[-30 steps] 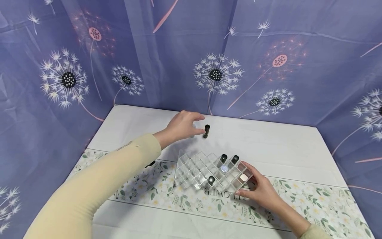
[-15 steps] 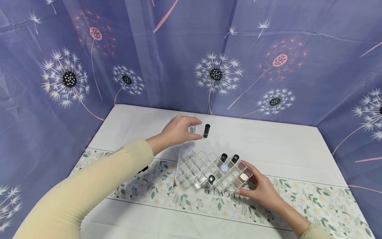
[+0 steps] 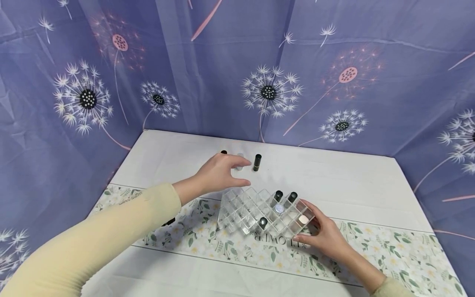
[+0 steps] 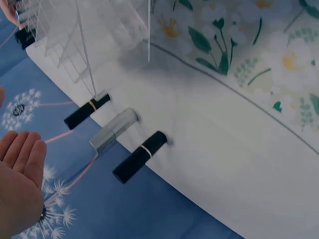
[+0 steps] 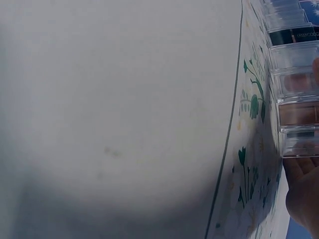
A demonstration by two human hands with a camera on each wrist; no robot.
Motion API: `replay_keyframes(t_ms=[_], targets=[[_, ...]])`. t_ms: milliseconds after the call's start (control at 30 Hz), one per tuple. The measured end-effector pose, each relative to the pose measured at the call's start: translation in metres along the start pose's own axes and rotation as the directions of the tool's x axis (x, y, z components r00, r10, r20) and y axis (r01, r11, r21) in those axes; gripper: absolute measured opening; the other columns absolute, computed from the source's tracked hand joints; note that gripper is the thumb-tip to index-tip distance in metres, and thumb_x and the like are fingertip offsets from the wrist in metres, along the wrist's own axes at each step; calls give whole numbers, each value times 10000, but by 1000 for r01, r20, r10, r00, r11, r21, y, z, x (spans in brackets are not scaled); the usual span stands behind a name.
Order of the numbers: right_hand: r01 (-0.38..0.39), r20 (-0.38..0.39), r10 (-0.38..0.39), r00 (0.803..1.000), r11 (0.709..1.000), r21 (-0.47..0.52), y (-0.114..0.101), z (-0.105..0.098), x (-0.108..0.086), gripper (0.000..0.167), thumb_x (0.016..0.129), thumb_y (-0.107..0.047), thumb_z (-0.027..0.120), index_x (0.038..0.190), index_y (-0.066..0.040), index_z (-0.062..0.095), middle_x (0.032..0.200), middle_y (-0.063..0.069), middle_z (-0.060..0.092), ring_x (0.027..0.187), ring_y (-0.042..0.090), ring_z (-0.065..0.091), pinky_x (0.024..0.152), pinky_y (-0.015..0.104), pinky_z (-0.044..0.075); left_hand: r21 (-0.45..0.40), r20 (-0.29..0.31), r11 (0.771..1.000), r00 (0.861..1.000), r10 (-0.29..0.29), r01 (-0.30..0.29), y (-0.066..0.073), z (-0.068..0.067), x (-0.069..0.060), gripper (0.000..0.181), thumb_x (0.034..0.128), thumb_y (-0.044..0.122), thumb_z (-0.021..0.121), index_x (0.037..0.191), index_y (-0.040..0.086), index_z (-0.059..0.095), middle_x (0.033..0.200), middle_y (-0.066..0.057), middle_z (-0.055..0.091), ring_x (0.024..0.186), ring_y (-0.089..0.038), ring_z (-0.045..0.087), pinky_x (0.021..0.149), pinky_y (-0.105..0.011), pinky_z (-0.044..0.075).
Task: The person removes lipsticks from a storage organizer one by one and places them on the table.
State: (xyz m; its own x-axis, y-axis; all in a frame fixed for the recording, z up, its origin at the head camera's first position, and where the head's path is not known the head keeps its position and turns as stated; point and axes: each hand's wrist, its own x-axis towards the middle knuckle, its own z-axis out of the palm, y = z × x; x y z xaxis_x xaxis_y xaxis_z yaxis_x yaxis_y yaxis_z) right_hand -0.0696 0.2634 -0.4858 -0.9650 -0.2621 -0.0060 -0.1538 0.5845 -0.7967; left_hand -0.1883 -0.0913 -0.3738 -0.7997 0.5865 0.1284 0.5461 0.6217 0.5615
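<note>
My left hand (image 3: 214,175) hovers with thumb and index finger spread, just in front of a silver tube (image 3: 239,166) and left of a black tube (image 3: 257,163). Another black tube's top (image 3: 224,152) shows behind it. In the left wrist view, a silver tube (image 4: 113,130) stands between two black ones (image 4: 139,157), apart from the hand (image 4: 21,184). A clear diamond-grid holder (image 3: 237,210) contains several capped tubes, mostly toward its right part. My right hand (image 3: 326,237) grips its right end, thumb in front and fingers behind; the right wrist view shows this hand (image 5: 303,199) at the holder (image 5: 299,114).
A white cloth with a floral band (image 3: 200,239) covers the table. Partly hidden beneath the left sleeve is a small black object (image 3: 169,222). A purple dandelion-print curtain (image 3: 208,82) stands along the back and sides.
My left hand has moved left and toward the front, off the silver tube, which stays in place. The rear black tube's top has come into view. My right hand and the holder have stayed still.
</note>
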Motion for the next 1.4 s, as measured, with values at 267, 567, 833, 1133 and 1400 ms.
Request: replay_keyframes(t_ms=[267, 567, 833, 1133, 1400], targets=[[-11, -6, 11, 1000, 1000, 1, 0, 0, 0, 1075, 798, -255, 972, 1669, -118, 356, 1582, 279, 495, 1379, 497, 563, 1115, 570, 478, -73, 54, 997, 998, 17, -13, 13, 12, -13, 558, 903, 369, 884, 1388, 139, 728, 1343, -19, 746, 1239, -218, 705, 1072, -395, 570], [-18, -16, 18, 1000, 1000, 14, 1, 1, 0, 1063, 789, -245, 978, 1658, -126, 378, 1575, 269, 507, 1388, 490, 557, 1126, 574, 463, -115, 91, 993, 996, 14, -4, 17, 22, -21, 545, 893, 375, 892, 1374, 166, 741, 1331, -9, 752, 1221, -202, 716, 1064, -391, 575], [-26, -39, 26, 999, 1000, -6, 1, 2, 0, 1058, 764, -256, 994, 1639, -126, 413, 1533, 260, 556, 1366, 475, 584, 1121, 578, 475, -136, 123, 991, 992, 1, 16, 20, 28, -28, 537, 893, 361, 893, 1373, 172, 744, 1336, 4, 750, 1228, -205, 713, 1062, -389, 575], [-21, -52, 20, 998, 1000, -19, -1, 3, -1, 1033, 763, -252, 995, 1622, -115, 437, 1513, 258, 575, 1343, 480, 602, 1105, 593, 491, -138, 131, 990, 991, 26, -7, 23, 31, -31, 539, 896, 347, 893, 1378, 161, 740, 1336, 2, 750, 1230, -177, 711, 1077, -374, 566], [-19, -56, 18, 998, 1000, -10, -1, 3, -1, 1022, 766, -242, 994, 1618, -115, 444, 1509, 260, 577, 1342, 483, 602, 1100, 585, 496, -133, 159, 991, 986, 43, -21, 25, 35, -34, 526, 904, 348, 886, 1378, 174, 740, 1357, 27, 739, 1239, -174, 705, 1099, -377, 550]])
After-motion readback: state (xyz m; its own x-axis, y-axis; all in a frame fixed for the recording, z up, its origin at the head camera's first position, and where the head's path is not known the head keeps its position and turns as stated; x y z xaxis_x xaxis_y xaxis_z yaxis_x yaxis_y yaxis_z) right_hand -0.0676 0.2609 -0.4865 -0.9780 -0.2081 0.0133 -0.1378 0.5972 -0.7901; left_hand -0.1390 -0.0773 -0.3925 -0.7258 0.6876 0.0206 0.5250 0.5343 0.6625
